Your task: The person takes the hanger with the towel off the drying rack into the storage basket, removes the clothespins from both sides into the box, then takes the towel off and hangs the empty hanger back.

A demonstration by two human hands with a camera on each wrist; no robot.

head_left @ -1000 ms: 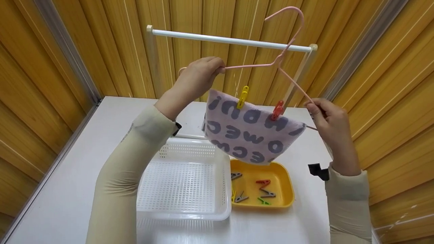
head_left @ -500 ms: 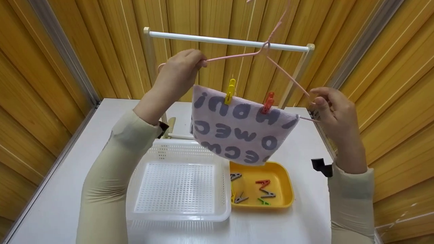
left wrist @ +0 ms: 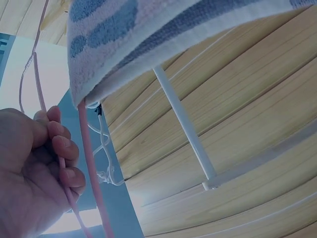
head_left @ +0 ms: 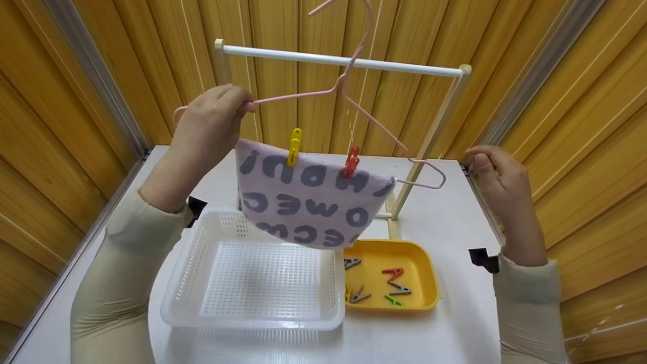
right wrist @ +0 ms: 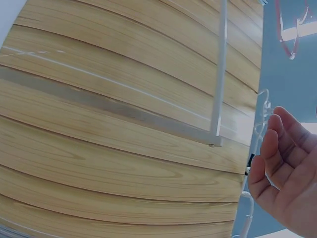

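A pink wire hanger [head_left: 376,120] is held up in the air by my left hand [head_left: 210,119], whose fingers curl round its left shoulder wire. In the left wrist view the fingers [left wrist: 67,146] wrap the thin pink wire. Over the hanger's lower bar hangs a folded pink towel [head_left: 308,202] with grey letters. A yellow clothespin [head_left: 294,147] and a red clothespin [head_left: 351,162] clip its top edge. My right hand [head_left: 505,189] is apart from the hanger, off to the right, fingers loosely bent around nothing.
Behind the hanger stands a rack with a white rail [head_left: 283,54]. A white perforated basket [head_left: 177,303] sits on the white table [head_left: 455,323]. Beside it, a yellow tray [head_left: 429,283] holds several loose clothespins. Wood-patterned panels [head_left: 76,76] enclose the sides and back.
My right hand has let go of the hanger's right side and stays at the right. My left hand has carried the hanger and towel to the left.
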